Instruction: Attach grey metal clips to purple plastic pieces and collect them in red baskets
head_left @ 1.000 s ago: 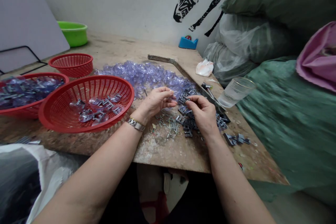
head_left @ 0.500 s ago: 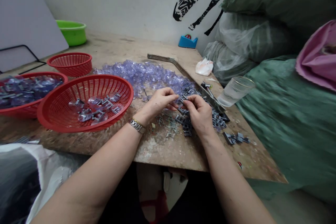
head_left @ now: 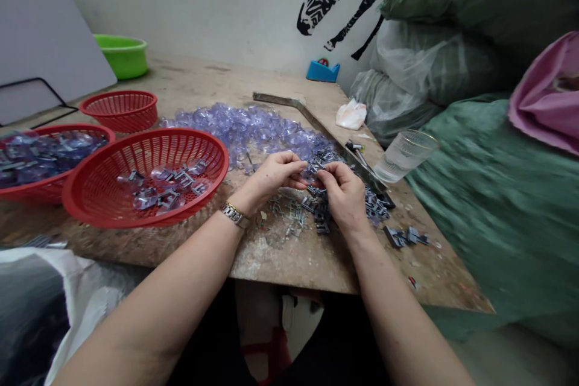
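My left hand (head_left: 284, 172), with a metal watch on its wrist, is closed with thumb and fingers pinched, its tips turned toward my right hand. My right hand (head_left: 344, 190) pinches a small dark grey plastic piece between thumb and index finger; the piece is mostly hidden. What sits in the left fingertips cannot be made out. Both hands hover over a heap of dark grey plastic clips (head_left: 322, 217). Behind them spreads a pile of clear, purplish suction cups (head_left: 262, 126). In the red basket (head_left: 104, 208) lie several cups joined to grey clips.
A fuller red basket (head_left: 40, 193) and a smaller red one (head_left: 136, 113) stand at left, a green basin (head_left: 131, 60) behind. A bent metal bar (head_left: 312, 120) borders the piles at right. A glass of water (head_left: 402, 160) stands near the table's right edge, beside green sacks (head_left: 506, 205).
Almost nothing differs. My hands stay together at the same spot with slight finger movement, and the view has shifted very slightly.
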{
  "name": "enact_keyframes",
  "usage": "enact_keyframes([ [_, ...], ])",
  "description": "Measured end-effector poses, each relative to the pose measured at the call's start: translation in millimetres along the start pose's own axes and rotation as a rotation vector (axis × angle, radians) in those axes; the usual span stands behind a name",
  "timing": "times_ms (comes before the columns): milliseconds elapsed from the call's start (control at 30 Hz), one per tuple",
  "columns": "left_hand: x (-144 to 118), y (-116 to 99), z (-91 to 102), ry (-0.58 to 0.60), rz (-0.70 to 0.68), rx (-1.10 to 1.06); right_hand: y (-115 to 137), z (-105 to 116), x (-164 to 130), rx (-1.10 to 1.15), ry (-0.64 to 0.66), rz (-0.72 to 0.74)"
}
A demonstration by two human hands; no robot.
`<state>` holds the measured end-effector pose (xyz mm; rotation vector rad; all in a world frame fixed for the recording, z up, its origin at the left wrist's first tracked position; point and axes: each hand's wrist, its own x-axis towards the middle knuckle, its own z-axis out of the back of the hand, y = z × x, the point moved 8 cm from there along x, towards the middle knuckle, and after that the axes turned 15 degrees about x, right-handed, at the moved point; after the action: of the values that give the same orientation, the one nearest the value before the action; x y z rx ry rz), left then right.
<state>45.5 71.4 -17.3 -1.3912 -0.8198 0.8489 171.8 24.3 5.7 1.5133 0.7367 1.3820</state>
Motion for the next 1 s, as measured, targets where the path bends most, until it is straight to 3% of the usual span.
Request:
enact_keyframes([
  [333, -1, -2, 1.0, -0.035, 0.024, 0.042, -1, -4, -1, -0.072, 0.053, 0.013],
  [767, 2, -8, -0.1, -0.075, -0.108, 0.35, 0, -5, 0, -0.087, 0.047, 0.006],
  [867, 3, -12, 0.5, -0.085, -0.193, 0.467, 0, -4, -1, -0.119, 0.043, 0.006],
  [1000, 0, -26, 0.5, -0.163, -0.426, 0.721, 4, -5, -1, -0.234, 0.046, 0.048],
])
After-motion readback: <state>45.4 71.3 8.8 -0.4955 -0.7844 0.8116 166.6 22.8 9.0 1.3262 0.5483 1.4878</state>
